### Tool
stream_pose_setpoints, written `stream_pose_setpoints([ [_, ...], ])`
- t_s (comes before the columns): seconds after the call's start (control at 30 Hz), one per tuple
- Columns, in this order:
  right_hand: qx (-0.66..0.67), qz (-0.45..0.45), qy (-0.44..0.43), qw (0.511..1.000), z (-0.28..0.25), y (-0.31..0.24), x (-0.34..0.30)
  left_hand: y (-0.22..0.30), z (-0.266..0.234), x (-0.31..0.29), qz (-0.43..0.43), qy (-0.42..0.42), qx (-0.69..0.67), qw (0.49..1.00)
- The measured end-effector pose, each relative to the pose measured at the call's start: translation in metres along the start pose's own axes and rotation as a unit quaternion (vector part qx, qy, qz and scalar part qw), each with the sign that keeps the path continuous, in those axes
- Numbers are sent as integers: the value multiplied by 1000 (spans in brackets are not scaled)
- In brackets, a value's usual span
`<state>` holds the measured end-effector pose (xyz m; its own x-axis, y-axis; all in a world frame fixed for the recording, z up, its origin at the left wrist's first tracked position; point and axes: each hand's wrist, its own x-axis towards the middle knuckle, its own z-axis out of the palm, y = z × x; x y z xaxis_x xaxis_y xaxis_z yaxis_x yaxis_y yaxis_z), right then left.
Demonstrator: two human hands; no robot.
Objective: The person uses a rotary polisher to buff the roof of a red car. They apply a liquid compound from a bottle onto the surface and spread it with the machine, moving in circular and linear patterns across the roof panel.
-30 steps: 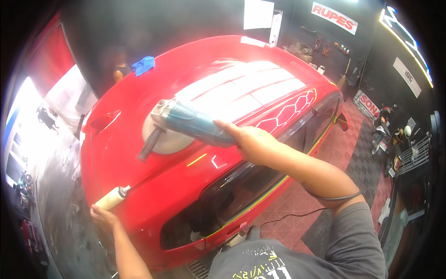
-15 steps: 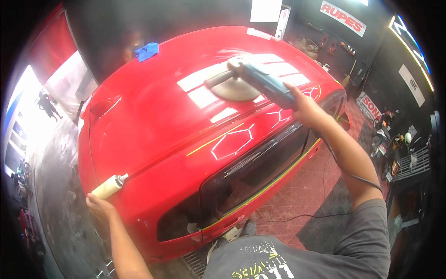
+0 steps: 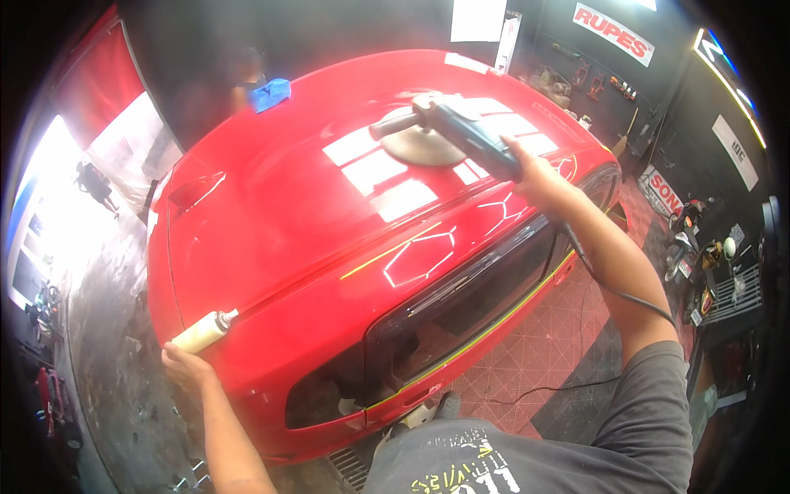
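Here, left hand (image 3: 188,367) holds pale-yellow bottle (image 3: 201,333); contents unclear.

One left hand (image 3: 189,368) and one right hand (image 3: 539,177) make two, with one bottle (image 3: 203,332) by the near left corner of the roof (image 3: 271,214) and one polisher (image 3: 476,140), which has one round pad (image 3: 424,151) and one side handle (image 3: 393,126). There is one red car (image 3: 255,379), with one blue cloth (image 3: 270,95) at the roof's far edge. Beyond the roof's left end stands one person (image 3: 97,188); beyond its right end are three lettered signs (image 3: 613,34).
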<state>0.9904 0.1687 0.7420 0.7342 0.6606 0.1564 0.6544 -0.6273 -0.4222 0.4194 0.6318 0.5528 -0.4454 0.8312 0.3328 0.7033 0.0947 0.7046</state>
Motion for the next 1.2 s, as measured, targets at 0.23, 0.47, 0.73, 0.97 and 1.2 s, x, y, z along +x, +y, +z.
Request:
stream_pose_setpoints([
  [0.23, 32, -141, -30, 989, 40, -77, -23, -9, 5, 5, 5, -18, -6, 1000],
  [0.47, 19, -183, -65, 981, 74, -148, -41, -1, -3, -3, 16, -26, -2, 1000],
  [0.73, -12, -169, -75, 983, 73, -147, -39, 3, -8, -3, 24, -36, 9, 999],
  [0.97, -2, -32, -63, 997, 7, -37, -42, 10, -14, -7, 19, -49, 5, 999],
  [1.2, -12, 46, -9, 999, -22, 18, -27, 17, -17, -12, 14, -32, 20, 999],
])
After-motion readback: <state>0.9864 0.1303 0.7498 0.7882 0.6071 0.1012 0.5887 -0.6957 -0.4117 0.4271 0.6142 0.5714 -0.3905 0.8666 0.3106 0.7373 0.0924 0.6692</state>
